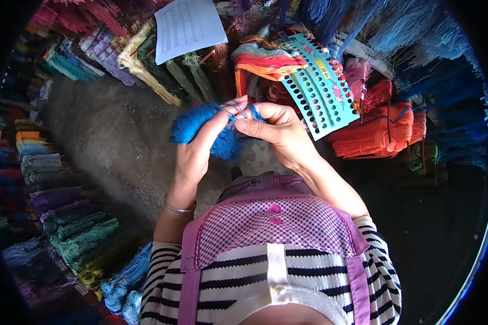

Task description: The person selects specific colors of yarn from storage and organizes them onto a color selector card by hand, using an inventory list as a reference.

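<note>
A bundle of blue yarn (pixel 192 123) hangs in my left hand (pixel 209 132), whose fingers wrap round it near the centre of the head view. My right hand (pixel 276 130) is close beside it on the right, its thumb and fingers pinching blue strands drawn from the same bundle. Both sets of fingertips nearly meet over the strands. Just beyond my right hand is a turquoise card with rows of punched holes (pixel 322 81). Red, orange and grey thread (pixel 265 62) lies along the card's left side.
A printed paper sheet (pixel 190 30) lies on hanging skeins at the back. Orange-red skeins (pixel 374 135) are piled at right, and blue skeins (pixel 412 32) hang at upper right. Rows of coloured skeins (pixel 87 233) line the left side. Grey floor (pixel 114 135) shows between.
</note>
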Action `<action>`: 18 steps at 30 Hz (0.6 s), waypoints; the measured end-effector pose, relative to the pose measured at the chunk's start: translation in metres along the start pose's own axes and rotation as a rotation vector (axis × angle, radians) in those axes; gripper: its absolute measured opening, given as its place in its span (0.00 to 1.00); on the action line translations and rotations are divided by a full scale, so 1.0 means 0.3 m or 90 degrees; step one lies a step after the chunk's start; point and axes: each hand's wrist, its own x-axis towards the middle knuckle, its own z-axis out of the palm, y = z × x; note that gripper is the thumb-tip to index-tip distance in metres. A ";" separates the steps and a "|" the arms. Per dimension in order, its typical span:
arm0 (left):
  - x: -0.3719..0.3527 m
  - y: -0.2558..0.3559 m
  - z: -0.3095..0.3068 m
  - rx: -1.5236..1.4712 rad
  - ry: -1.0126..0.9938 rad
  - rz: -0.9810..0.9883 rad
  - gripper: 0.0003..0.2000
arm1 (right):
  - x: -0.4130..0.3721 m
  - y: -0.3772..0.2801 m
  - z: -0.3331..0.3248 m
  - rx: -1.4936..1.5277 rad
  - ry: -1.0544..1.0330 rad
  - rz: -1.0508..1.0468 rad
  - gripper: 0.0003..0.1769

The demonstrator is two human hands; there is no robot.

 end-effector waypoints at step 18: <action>-0.029 0.013 0.001 -0.088 0.093 0.018 0.04 | -0.009 0.004 0.011 0.003 0.035 -0.057 0.06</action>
